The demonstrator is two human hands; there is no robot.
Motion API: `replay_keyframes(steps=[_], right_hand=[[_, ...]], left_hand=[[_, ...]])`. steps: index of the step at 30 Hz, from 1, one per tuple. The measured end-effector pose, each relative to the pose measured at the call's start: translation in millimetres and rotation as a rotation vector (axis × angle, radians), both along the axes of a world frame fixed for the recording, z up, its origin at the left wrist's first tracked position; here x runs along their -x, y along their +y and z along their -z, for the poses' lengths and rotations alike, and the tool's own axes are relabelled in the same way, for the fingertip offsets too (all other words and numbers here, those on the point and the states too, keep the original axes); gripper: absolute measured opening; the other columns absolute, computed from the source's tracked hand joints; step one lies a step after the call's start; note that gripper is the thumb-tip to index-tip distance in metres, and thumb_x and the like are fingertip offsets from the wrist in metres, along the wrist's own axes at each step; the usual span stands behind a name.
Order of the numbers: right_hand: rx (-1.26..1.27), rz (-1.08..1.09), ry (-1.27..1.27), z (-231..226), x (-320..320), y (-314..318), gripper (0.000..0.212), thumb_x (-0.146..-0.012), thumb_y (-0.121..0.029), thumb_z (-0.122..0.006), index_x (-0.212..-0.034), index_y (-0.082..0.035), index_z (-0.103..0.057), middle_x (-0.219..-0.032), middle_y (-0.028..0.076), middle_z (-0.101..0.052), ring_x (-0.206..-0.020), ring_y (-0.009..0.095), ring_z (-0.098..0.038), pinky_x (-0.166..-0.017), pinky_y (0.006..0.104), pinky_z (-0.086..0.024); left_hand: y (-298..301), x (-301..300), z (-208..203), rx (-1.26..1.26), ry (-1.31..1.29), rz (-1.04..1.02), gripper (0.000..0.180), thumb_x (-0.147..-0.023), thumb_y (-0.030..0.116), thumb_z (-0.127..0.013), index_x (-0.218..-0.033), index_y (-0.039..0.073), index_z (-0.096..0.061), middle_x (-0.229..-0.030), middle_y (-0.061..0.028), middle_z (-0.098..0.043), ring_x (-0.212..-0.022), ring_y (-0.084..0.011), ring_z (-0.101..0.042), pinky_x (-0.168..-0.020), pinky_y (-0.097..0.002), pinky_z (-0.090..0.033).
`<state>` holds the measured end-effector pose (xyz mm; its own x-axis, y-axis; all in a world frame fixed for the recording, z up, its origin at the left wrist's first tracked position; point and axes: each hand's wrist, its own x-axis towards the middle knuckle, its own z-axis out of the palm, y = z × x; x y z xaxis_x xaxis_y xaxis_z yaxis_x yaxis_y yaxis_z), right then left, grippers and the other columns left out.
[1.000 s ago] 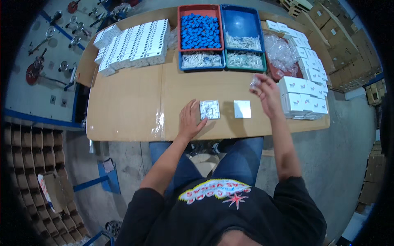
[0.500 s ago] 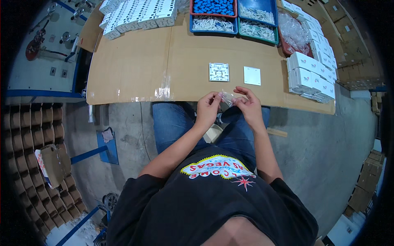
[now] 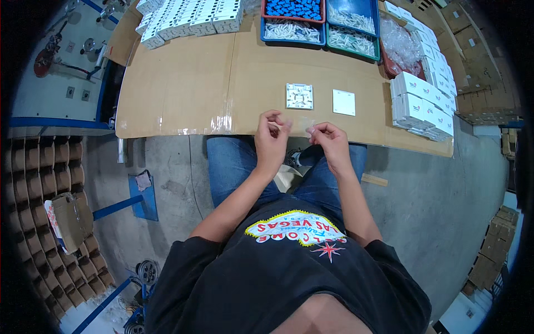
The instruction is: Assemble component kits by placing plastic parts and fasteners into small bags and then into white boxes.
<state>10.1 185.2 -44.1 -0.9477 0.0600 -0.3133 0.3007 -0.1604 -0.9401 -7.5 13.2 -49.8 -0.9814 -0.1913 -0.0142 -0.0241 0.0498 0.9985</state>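
Both my hands are just off the table's near edge, a small gap between them. My right hand (image 3: 332, 146) is closed in a pinch, and a small piece of clear plastic bag (image 3: 309, 131) shows at its fingertips. My left hand (image 3: 271, 142) has its fingers curled toward the thumb; whatever is between them, if anything, is too small to make out. Ahead of the hands lies a square white plastic wall-box part (image 3: 300, 97), its open, structured side up. To its right is a flat, smooth white square plate (image 3: 344, 103).
Cardboard covers the table (image 3: 178, 83). White boxes (image 3: 192, 19) stand in rows at the far left, with more stacked boxes (image 3: 420, 106) at the right. Bins at the back hold blue pieces (image 3: 293, 9) and white plugs (image 3: 293, 31). Crumpled clear bags (image 3: 400, 47) fill a red tray.
My hands have drawn apart, the left one moving left. The clear bag was stretched between both hands; now only a small bit shows at my right fingertips.
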Motion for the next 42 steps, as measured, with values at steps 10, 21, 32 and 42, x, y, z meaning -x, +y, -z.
replay_keyframes(steps=[10,21,32,42], right_hand=[[-0.072,-0.024,0.03,-5.2,6.7,-3.8,0.013,-0.094,-0.012,-0.073,-0.095,0.001,-0.075,-0.08,0.002,-0.07,-0.071,0.007,-0.06,-0.065,0.0221,-0.048],[-0.268,-0.093,0.045,-0.6,7.6,-2.0,0.015,-0.093,-0.014,-0.075,-0.091,0.001,-0.075,-0.071,0.001,-0.068,-0.061,0.005,-0.06,-0.055,0.0222,-0.045],[-0.152,-0.035,0.012,-3.1,7.7,-5.3,0.017,-0.095,-0.016,-0.074,-0.088,0.0,-0.074,-0.068,0.0,-0.065,-0.06,0.005,-0.058,-0.055,0.0214,-0.044],[-0.341,-0.032,0.027,-8.1,6.8,-17.2,0.02,-0.095,-0.018,-0.073,-0.089,0.0,-0.073,-0.073,0.0,-0.067,-0.064,0.005,-0.059,-0.058,0.0209,-0.046]], left_hand=[[-8.9,-0.2,-1.0,0.17,0.154,0.414,0.017,-0.086,0.014,-0.078,-0.097,0.002,-0.071,-0.089,-0.0095,-0.069,-0.076,-0.0189,-0.069,-0.069,-0.0298,-0.054],[-2.7,-4.1,2.6,0.234,0.115,0.32,0.012,-0.086,0.006,-0.075,-0.094,0.0,-0.069,-0.084,-0.0057,-0.066,-0.067,-0.0095,-0.063,-0.057,-0.0237,-0.049],[-6.0,-4.9,-4.1,0.227,0.163,0.345,0.014,-0.088,0.009,-0.076,-0.098,0.002,-0.069,-0.088,-0.0059,-0.07,-0.068,-0.0113,-0.068,-0.059,-0.0242,-0.052],[-3.7,-7.9,5.3,0.115,-0.017,0.336,0.012,-0.091,0.011,-0.075,-0.098,0.0,-0.072,-0.081,-0.0071,-0.075,-0.067,-0.0091,-0.069,-0.06,-0.0246,-0.054]])
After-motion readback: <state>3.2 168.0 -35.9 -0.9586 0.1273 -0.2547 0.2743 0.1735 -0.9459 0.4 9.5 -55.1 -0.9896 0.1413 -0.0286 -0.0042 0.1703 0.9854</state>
